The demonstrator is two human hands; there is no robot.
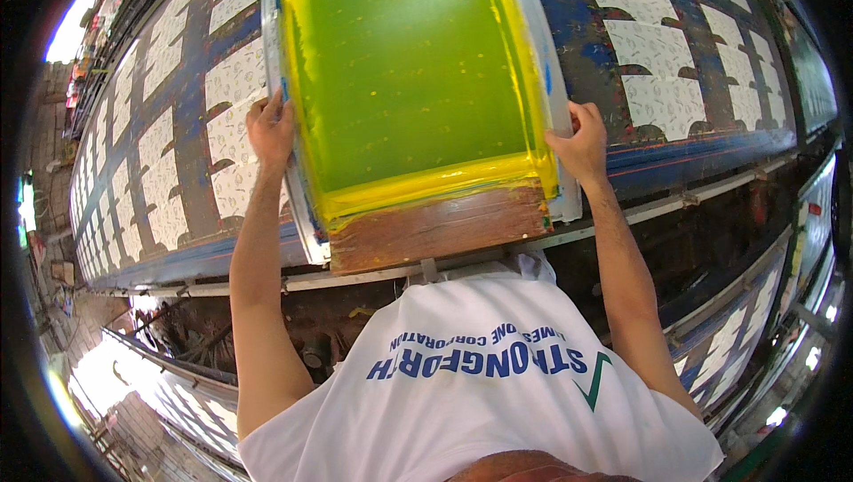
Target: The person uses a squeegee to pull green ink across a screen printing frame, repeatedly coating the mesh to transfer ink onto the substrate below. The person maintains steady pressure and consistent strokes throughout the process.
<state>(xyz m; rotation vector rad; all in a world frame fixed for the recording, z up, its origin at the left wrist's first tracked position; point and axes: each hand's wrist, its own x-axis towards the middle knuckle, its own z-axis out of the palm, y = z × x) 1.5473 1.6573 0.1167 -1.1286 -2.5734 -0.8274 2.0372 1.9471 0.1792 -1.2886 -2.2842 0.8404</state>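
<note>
Gripping opposite sides of the green-and-yellow, pale-edged rectangular mesh screen (pixel 409 73) at upper centre, bare left hand (pixel 271 131) and bare right hand (pixel 582 140) sit about equally near, screen between and beyond them, long axis apparently running toward top of view.

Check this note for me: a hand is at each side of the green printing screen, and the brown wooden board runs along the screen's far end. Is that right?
Not quite: the head view shows the brown wooden board along the near end of the green printing screen, not the far end. The left hand and right hand are at its sides, as stated.
</note>
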